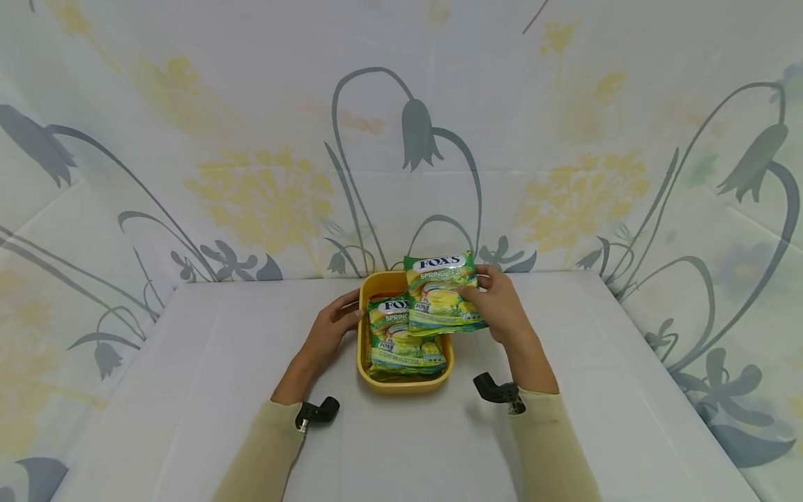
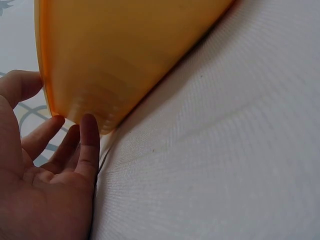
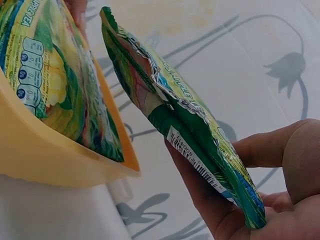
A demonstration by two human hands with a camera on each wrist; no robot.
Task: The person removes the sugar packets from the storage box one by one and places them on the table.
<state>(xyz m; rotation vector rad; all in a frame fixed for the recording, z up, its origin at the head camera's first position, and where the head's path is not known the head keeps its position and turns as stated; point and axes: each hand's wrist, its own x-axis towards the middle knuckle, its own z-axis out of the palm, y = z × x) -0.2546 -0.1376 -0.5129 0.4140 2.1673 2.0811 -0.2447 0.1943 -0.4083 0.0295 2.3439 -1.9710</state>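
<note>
My right hand (image 1: 498, 303) pinches a green candy packet (image 1: 439, 286) by its right side, thumb on the front and fingers behind. In the head view the packet overlaps the right part of a yellow basket (image 1: 404, 386); the right wrist view shows this packet (image 3: 185, 120) apart from the basket wall (image 3: 65, 157). Another green packet (image 1: 398, 341) lies inside, with something red partly visible behind it. At the basket's left side, my left hand (image 1: 326, 335) touches the rim with thumb and fingertips; in the left wrist view the hand (image 2: 55, 165) is beside the wall (image 2: 115, 55).
The basket stands on a white table (image 1: 251, 348). Behind and at both sides hangs a cloth (image 1: 276, 139) with grey and yellow flower prints. Each wrist carries a small black camera mount (image 1: 316, 411).
</note>
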